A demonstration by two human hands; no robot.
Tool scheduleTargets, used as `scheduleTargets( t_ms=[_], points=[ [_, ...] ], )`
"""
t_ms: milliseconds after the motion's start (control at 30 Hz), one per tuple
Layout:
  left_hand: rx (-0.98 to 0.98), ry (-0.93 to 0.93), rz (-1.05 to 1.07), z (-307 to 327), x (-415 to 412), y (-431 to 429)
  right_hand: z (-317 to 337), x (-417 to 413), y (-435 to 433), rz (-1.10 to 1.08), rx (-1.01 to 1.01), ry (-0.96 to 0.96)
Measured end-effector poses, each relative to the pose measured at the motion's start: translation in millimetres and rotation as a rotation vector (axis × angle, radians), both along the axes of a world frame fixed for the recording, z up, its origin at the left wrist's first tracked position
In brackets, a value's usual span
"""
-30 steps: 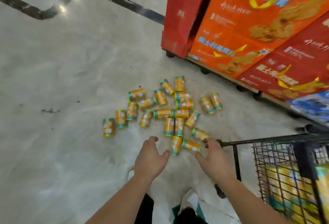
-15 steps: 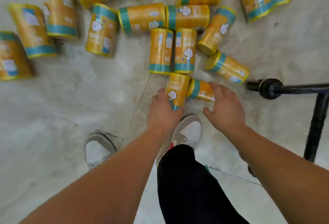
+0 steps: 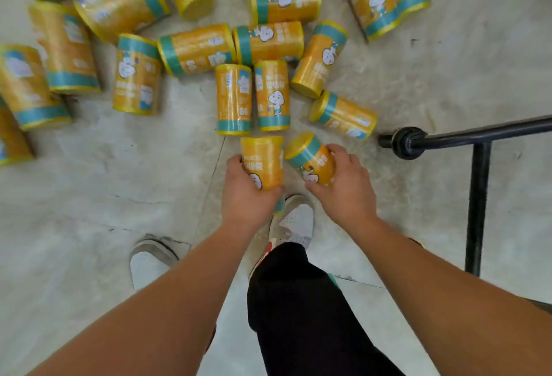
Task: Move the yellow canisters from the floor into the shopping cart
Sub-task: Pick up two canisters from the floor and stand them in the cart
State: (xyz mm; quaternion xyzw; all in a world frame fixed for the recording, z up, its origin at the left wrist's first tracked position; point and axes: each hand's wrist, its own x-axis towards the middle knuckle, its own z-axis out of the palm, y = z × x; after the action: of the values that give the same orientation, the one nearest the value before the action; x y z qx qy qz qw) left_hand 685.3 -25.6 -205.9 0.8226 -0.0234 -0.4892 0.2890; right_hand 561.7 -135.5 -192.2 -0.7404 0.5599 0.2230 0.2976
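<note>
Several yellow canisters with teal bands and a white cartoon figure lie scattered on the pale floor, most on their sides. My left hand [image 3: 249,196] grips one canister [image 3: 263,159] at its near end. My right hand [image 3: 345,187] grips a second canister [image 3: 310,157], tilted with its yellow lid pointing up and left. Just beyond them lie two more canisters side by side [image 3: 252,98] and another one to the right [image 3: 343,114]. Of the shopping cart only a black bar [image 3: 466,135] and an upright post [image 3: 476,211] show at the right.
My two white shoes [image 3: 149,262] [image 3: 295,219] stand just behind the hands, and a black trouser leg [image 3: 298,310] fills the bottom centre. A thin seam in the floor [image 3: 213,166] runs from between the canisters toward my feet.
The camera has come closer to the floor. Both hands have closed round the two nearest canisters, and the right-hand canister has tipped up from lying flat.
</note>
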Motion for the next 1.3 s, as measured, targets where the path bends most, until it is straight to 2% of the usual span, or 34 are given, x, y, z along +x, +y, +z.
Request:
scheduleTargets(
  t_ms=[100, 267, 500, 633, 733, 833, 967, 1133, 1233, 1300],
  points=[
    [-0.088, 0.055, 0.101, 97, 11, 7, 84, 8, 19, -0.233, 0.07, -0.187],
    [-0.261, 0.045, 0.133, 279, 43, 6, 268, 37, 27, -0.452, 0.07, -0.457],
    [-0.536, -0.086, -0.03, 534, 64, -32, 531, 48, 5, -0.567, -0.112, -0.737],
    [-0.657, -0.13, -0.108, 639, 39, -52, 645, 18, -6, -0.568, -0.291, -0.845],
    [-0.726, -0.16, -0.138, 689, 0, -59, 703, -26, -13, -0.584, -0.38, -0.922],
    [-0.702, -0.152, -0.157, 711, -55, -64, 731, -89, -24, -0.629, -0.437, -0.927],
    [-0.666, -0.147, -0.194, 712, -146, -82, 724, -184, -44, -0.662, -0.462, -0.838],
    [-0.5, -0.208, -0.174, 673, -254, -122, 673, -281, -81, -0.646, -0.398, -0.698],
    [-0.372, -0.288, -0.177, 638, -288, -145, 627, -306, -104, -0.549, -0.334, -0.526],
    [-0.269, -0.32, -0.192, 612, -293, -155, 599, -309, -117, -0.496, -0.276, -0.49]
  ],
)
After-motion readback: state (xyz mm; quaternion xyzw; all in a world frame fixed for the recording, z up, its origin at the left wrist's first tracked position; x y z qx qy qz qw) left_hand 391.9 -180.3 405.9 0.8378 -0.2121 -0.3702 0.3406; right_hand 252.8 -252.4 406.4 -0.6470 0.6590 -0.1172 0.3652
